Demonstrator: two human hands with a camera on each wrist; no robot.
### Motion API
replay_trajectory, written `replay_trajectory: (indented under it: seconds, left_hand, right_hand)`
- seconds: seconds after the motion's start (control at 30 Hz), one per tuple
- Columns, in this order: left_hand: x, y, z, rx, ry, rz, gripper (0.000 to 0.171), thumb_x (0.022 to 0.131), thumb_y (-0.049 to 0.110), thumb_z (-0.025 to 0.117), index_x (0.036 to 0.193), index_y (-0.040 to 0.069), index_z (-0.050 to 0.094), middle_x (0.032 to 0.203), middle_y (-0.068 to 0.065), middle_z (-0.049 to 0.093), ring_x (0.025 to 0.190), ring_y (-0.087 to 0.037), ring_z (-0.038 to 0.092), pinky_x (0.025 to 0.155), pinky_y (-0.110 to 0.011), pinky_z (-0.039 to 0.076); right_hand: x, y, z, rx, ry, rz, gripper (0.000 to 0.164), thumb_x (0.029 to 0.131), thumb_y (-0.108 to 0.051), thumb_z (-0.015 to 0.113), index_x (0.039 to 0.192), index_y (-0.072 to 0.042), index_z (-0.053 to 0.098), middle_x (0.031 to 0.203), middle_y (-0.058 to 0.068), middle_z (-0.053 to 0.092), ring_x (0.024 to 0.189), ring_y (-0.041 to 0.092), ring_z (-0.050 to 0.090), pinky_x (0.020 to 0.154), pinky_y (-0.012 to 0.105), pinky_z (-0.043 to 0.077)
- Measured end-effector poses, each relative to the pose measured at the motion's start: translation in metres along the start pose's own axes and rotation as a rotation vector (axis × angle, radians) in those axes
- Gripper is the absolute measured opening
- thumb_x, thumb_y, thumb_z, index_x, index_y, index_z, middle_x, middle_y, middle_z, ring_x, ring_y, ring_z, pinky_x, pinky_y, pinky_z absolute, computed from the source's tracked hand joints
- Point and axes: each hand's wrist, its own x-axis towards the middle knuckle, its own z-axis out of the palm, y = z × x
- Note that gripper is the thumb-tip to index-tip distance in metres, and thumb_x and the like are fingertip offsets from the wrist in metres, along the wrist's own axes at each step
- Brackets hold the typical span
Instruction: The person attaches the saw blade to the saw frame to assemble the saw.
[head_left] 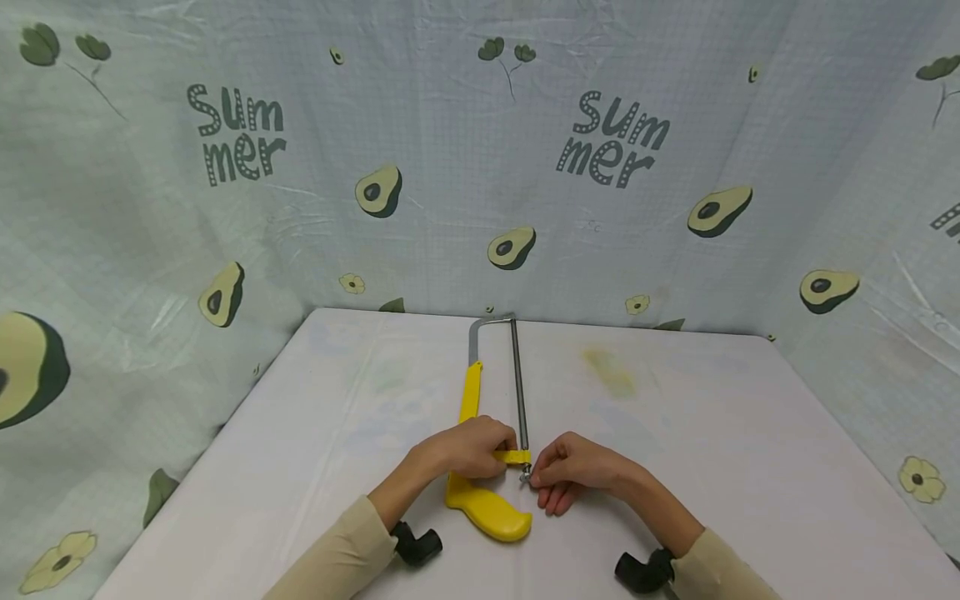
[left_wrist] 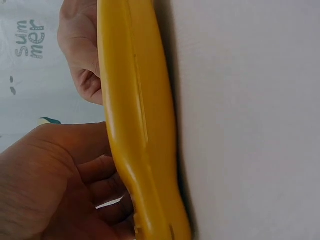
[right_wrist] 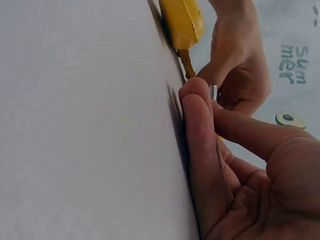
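Observation:
A hacksaw with a yellow handle (head_left: pixel 491 512) lies flat, its grey frame bow (head_left: pixel 474 340) pointing away from me. Along its right side runs the dark blade (head_left: pixel 519 383). My left hand (head_left: pixel 476 447) grips the saw beside the short yellow arm (head_left: pixel 513 457) at the blade's near end. Just below that arm sits a silver wing nut (head_left: pixel 525 477), which my right hand (head_left: pixel 573 467) pinches between thumb and forefinger. In the left wrist view the yellow handle (left_wrist: pixel 135 100) hides part of both hands. The right wrist view shows a bit of shiny metal (right_wrist: pixel 214 92) at the fingertips.
The saw rests on a white-covered table (head_left: pixel 675 417) with a faint yellow-green stain (head_left: pixel 609 372). A pale curtain (head_left: pixel 450 108) printed with avocados and lettering hangs behind and at both sides. Black wrist devices (head_left: pixel 417 546) sit at both cuffs.

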Motion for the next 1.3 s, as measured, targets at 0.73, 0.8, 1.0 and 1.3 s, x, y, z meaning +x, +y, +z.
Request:
replay_trajectory:
  seconds: [0.73, 0.8, 1.0, 1.3]
  left_hand:
    - [0.0015, -0.0014, 0.0030, 0.007, 0.011, -0.013, 0.010, 0.091, 0.007, 0.070, 0.099, 0.014, 0.070, 0.075, 0.007, 0.054, 0.067, -0.006, 0.047, 0.062, -0.019, 0.039]
    - [0.0016, -0.0012, 0.0028, 0.007, 0.010, -0.007, 0.009, 0.091, 0.007, 0.070, 0.098, 0.014, 0.070, 0.075, 0.007, 0.054, 0.067, -0.005, 0.047, 0.062, -0.019, 0.039]
    - [0.0013, 0.0016, 0.0021, -0.009, 0.001, -0.011, 0.008, 0.092, 0.008, 0.071, 0.098, 0.013, 0.072, 0.075, 0.008, 0.056, 0.067, -0.005, 0.047, 0.063, -0.019, 0.039]
    - [0.0017, 0.0042, 0.0015, -0.012, 0.000, -0.005, 0.007, 0.091, 0.008, 0.072, 0.098, 0.009, 0.073, 0.075, 0.008, 0.056, 0.065, -0.005, 0.046, 0.062, -0.018, 0.039]
  right_hand:
    - [0.0009, 0.0013, 0.0027, -0.052, 0.029, -0.010, 0.018, 0.093, -0.012, 0.070, 0.098, 0.004, 0.075, 0.075, 0.007, 0.075, 0.062, 0.013, 0.073, 0.057, 0.026, 0.059]
    - [0.0008, 0.0011, 0.0033, -0.063, 0.034, -0.004, 0.018, 0.092, -0.014, 0.073, 0.097, 0.003, 0.075, 0.075, 0.007, 0.075, 0.062, 0.013, 0.073, 0.058, 0.026, 0.059]
    - [-0.0006, 0.0003, 0.0059, -0.090, 0.063, 0.005, 0.023, 0.091, -0.024, 0.077, 0.092, 0.000, 0.076, 0.072, 0.007, 0.074, 0.059, 0.013, 0.072, 0.057, 0.027, 0.059]
    - [-0.0017, 0.0009, 0.0063, -0.086, 0.068, -0.010, 0.032, 0.093, -0.031, 0.076, 0.091, 0.001, 0.075, 0.070, 0.007, 0.073, 0.057, 0.013, 0.071, 0.056, 0.027, 0.058]
